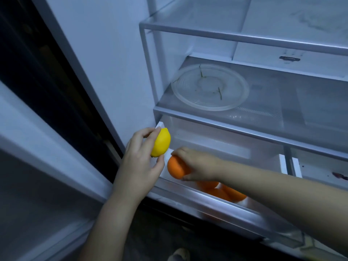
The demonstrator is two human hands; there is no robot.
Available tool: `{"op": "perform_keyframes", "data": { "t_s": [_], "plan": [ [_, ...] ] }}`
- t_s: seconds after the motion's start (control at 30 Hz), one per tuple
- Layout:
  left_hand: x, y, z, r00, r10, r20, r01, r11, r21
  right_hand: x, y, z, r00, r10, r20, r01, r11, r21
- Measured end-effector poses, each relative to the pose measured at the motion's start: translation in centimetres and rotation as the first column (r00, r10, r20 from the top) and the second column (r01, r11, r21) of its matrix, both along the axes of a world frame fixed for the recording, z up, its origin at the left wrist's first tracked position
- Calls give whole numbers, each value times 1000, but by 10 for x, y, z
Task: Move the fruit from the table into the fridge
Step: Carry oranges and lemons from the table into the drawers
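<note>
The fridge (113, 63) stands open, its drawer (212, 203) out, with oranges (224, 194) lying inside. A clear plate (210, 87) sits on the shelf (293, 102) above. The right hand (199, 164) has its fingers curled round an orange (176, 167) over the drawer. The left hand (139, 162) pinches a lemon (161, 143) beside the drawer's left corner.

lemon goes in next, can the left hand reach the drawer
Probably yes: the left hand holds the lemon at the open drawer; the right hand and orange sit beside it, not across.
</note>
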State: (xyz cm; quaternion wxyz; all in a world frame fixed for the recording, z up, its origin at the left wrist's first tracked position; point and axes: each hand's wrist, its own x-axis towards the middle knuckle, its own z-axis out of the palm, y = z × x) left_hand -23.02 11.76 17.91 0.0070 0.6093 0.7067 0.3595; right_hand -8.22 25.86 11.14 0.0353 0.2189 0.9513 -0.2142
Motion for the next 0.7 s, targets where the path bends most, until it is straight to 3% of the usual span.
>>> {"op": "perform_keyframes", "data": {
  "t_s": [0.47,0.7],
  "plan": [
    [-10,1,-6,1000,-7,7,8,999,-41,-20,-3,-48,990,80,112,-80,997,-4],
    [-1,4,-3,999,-33,-11,33,999,-25,-14,3,-21,995,37,90,-36,999,-23]
  ]
}}
